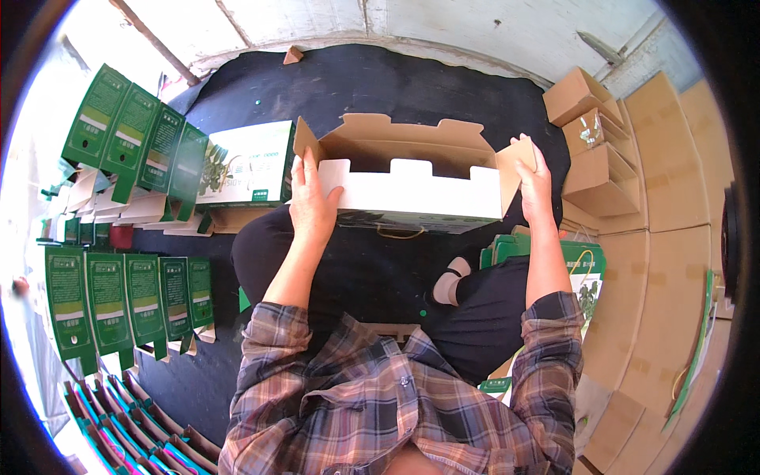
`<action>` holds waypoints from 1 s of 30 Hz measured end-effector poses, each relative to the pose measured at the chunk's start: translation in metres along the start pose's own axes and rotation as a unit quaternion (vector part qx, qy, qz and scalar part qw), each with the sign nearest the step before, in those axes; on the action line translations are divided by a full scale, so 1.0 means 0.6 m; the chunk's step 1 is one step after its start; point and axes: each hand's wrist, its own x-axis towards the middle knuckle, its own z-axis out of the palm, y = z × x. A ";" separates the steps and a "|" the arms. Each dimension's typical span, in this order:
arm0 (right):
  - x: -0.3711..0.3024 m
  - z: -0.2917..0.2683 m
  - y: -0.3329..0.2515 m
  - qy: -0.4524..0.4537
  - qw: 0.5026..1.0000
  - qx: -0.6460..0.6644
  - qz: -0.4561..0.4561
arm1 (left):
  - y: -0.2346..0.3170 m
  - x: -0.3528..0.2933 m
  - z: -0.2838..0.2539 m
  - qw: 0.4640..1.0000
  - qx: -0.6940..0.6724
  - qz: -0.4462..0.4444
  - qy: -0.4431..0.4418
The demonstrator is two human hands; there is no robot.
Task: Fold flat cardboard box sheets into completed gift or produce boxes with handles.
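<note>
Above my lap is a cardboard carton, its top open, with bare brown inside walls and a notched white flap along the near side. A yellow cord handle hangs from its near, printed face. My left hand grips the carton's left end, thumb on the white flap and fingers at the upright brown end flap. At the other end, my right hand pinches the right brown end flap, which leans outward. The carton's underside is hidden.
Rows of green printed cartons stand at left, beside a white-and-green carton. Blue-edged cartons are at lower left. Flattened green cartons lie by my right knee. Brown boxes stand at right on the black floor sheet's edge.
</note>
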 end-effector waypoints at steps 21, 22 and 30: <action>-0.044 0.073 -0.042 -0.067 0.868 -0.443 -0.212 | 0.002 0.003 0.018 0.995 0.025 0.090 0.027; -0.045 0.073 -0.038 -0.068 0.859 -0.458 -0.220 | 0.005 -0.001 0.017 0.996 0.008 0.085 0.019; -0.051 0.080 -0.009 -0.138 0.816 -0.528 -0.190 | -0.018 -0.001 0.021 0.964 0.053 0.259 0.012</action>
